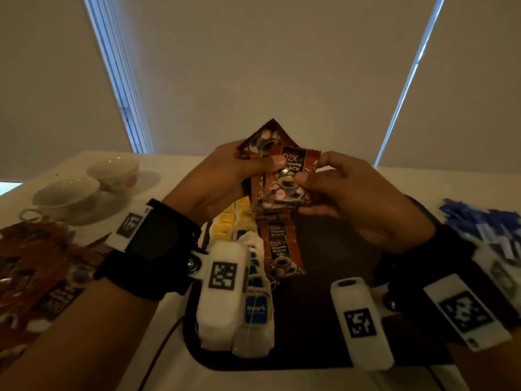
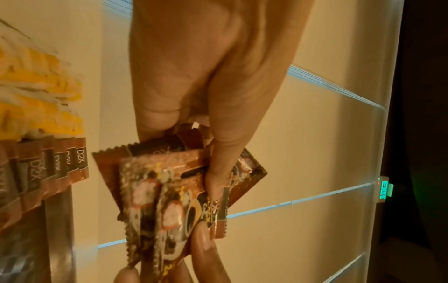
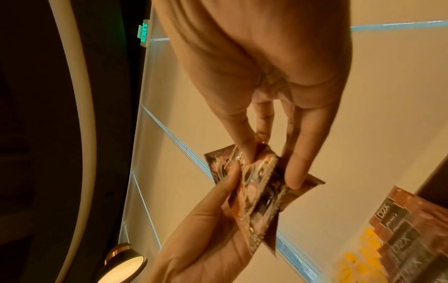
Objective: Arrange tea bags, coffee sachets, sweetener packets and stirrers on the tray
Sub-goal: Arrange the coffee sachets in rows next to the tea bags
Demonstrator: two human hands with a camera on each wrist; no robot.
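Observation:
Both hands hold a small bunch of brown coffee sachets (image 1: 283, 176) in the air above the dark tray (image 1: 324, 348). My left hand (image 1: 242, 167) grips the bunch with thumb on the front, also seen as coffee sachets (image 2: 174, 193) in the left wrist view. My right hand (image 1: 315, 176) pinches the front sachet (image 3: 257, 193) at its right edge. On the tray lies a row of coffee sachets (image 1: 282, 249), overlapped lengthwise. Left of it run tea bags with yellow tags (image 1: 225, 221) and blue tags (image 1: 256, 306).
Two white teacups (image 1: 112, 170) (image 1: 67, 196) stand at the back left of the white table. A heap of loose coffee sachets (image 1: 36, 266) lies at the left. Blue and white packets (image 1: 490, 224) lie in a pile at the right. The tray's right half is bare.

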